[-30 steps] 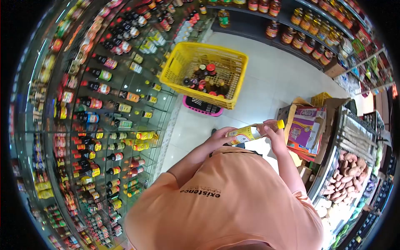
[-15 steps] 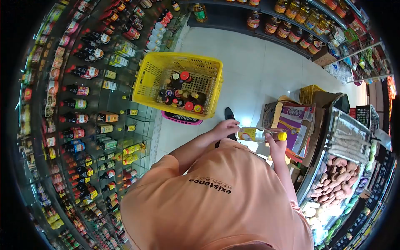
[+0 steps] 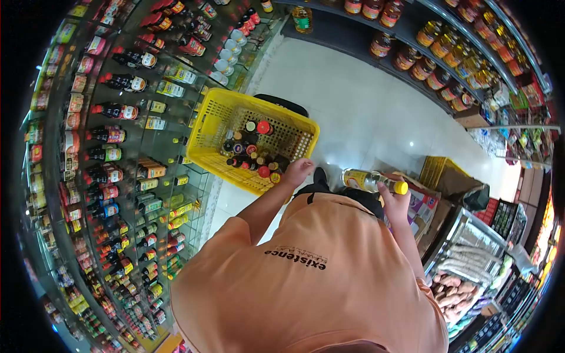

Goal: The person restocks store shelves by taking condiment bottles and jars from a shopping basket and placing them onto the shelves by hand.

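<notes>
Bottle (image 3: 366, 181) partly hidden by right fingers (image 3: 385, 189); label (image 3: 354, 178) print too small; leftmost shelf goods (image 3: 36, 153) blurred.

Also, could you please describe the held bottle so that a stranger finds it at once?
Find the big yellow basket, left of centre. Go right, past the left hand, to the right hand. The clear bottle there has a yellow cap and lies nearly sideways; unlike the bottles in the basket, it is handheld.

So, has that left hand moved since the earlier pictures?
Yes: judged against the yellow basket, the left hand has gone leftward, off the bottle and over to the basket's near right side. Whether it touches is unclear.
</notes>
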### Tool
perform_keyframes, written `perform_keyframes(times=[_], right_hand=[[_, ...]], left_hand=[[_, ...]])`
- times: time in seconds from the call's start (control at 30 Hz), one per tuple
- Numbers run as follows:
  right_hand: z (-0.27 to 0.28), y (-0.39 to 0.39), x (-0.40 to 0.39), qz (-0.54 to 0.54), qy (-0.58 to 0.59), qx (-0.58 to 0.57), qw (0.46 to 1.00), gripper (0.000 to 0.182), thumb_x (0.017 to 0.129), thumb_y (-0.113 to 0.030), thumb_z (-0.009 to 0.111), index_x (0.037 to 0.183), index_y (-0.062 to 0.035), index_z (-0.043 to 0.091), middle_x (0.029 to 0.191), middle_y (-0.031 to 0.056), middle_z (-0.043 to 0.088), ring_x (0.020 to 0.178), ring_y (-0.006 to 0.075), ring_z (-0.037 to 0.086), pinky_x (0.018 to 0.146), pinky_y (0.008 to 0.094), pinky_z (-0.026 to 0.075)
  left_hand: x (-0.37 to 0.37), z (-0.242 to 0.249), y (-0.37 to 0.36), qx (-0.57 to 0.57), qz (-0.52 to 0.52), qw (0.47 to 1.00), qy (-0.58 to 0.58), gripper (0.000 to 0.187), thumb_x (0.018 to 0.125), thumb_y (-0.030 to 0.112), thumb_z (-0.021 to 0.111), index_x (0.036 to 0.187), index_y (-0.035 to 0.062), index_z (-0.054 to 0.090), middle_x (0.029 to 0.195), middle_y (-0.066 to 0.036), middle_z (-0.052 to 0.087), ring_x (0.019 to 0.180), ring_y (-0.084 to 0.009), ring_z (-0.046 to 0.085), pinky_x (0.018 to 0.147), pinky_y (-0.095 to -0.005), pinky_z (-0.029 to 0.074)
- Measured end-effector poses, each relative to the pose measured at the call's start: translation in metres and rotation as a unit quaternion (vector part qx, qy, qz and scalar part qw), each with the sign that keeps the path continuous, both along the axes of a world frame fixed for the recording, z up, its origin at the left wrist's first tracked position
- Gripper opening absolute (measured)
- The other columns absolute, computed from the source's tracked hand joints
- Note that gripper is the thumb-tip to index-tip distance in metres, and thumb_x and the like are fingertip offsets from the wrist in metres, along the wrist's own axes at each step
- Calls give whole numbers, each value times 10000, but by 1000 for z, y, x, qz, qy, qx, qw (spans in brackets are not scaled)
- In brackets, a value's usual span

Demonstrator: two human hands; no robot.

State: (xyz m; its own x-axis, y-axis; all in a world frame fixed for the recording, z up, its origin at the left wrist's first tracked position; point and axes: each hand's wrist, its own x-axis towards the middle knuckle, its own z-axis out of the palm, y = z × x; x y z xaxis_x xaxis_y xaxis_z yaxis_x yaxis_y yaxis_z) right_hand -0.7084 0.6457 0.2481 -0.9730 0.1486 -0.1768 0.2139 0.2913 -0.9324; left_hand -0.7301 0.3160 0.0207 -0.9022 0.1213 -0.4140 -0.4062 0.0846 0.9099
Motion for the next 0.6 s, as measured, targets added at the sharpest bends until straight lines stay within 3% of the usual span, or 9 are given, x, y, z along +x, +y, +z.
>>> perform_keyframes(times=[0.03, 0.07, 0.13, 0.33, 0.4, 0.43, 0.5, 0.6], right_hand=[[-4, 5, -14, 12, 6, 6, 1000, 311, 856, -133, 745, 1104, 38, 665, 947, 103, 709, 874, 127, 629, 811, 290, 511], [1, 7, -30, 19, -4, 1, 1000, 306, 856, -134, 746, 1094, 43, 673, 934, 99, 713, 853, 138, 636, 806, 295, 515], [0, 17, -60, 40, -11, -3, 999, 307, 854, -136, 749, 1094, 42, 674, 936, 105, 718, 853, 141, 646, 803, 297, 519], [-3, 77, -158, 130, 37, 79, 988, 333, 844, -139, 764, 1121, 26, 680, 885, 121, 739, 779, 160, 688, 711, 309, 556], [1, 104, -193, 141, 26, 61, 988, 334, 844, -140, 763, 1128, 16, 681, 889, 127, 739, 779, 162, 690, 711, 310, 556], [4, 116, -210, 144, 9, 45, 989, 335, 845, -141, 762, 1135, 7, 682, 894, 132, 738, 778, 164, 691, 712, 311, 555], [8, 140, -243, 156, 6, 37, 987, 336, 849, -147, 760, 1137, 7, 681, 902, 135, 738, 777, 171, 693, 716, 313, 554], [5, 165, -289, 199, 19, 60, 978, 345, 853, -159, 758, 1144, 8, 677, 933, 143, 741, 792, 191, 704, 733, 318, 556]], left_hand=[[-8, 4, 7, 19, 7, 1000, 3, 227, 911, 210, 706, 1022, 13, 684, 846, -46, 701, 768, -114, 652, 698, -285, 524], [-20, 27, 15, -63, -26, 998, 16, 272, 909, 212, 714, 1082, 6, 670, 864, -41, 684, 769, -106, 645, 713, -276, 530], [-42, 43, 30, -75, -18, 997, 15, 282, 910, 217, 715, 1093, 7, 670, 870, -45, 689, 769, -111, 650, 714, -279, 532], [-109, 44, 77, -96, 37, 995, -20, 306, 925, 197, 679, 1159, 2, 643, 941, -70, 706, 830, -134, 667, 719, -293, 538], [-131, 60, 100, -52, 112, 992, 9, 239, 906, 175, 703, 1091, 29, 664, 763, -38, 651, 663, -108, 594, 615, -286, 487], [-144, 57, 109, -55, 118, 991, 11, 239, 906, 175, 703, 1091, 29, 664, 763, -38, 651, 663, -108, 594, 615, -286, 487], [-161, 41, 121, -104, 94, 990, 16, 275, 928, 151, 654, 1158, 4, 627, 884, -51, 672, 776, -123, 632, 687, -286, 519], [-194, 91, 167, -104, 121, 987, 11, 248, 941, 144, 649, 1152, 15, 640, 833, -41, 656, 726, -112, 606, 670, -273, 507]])
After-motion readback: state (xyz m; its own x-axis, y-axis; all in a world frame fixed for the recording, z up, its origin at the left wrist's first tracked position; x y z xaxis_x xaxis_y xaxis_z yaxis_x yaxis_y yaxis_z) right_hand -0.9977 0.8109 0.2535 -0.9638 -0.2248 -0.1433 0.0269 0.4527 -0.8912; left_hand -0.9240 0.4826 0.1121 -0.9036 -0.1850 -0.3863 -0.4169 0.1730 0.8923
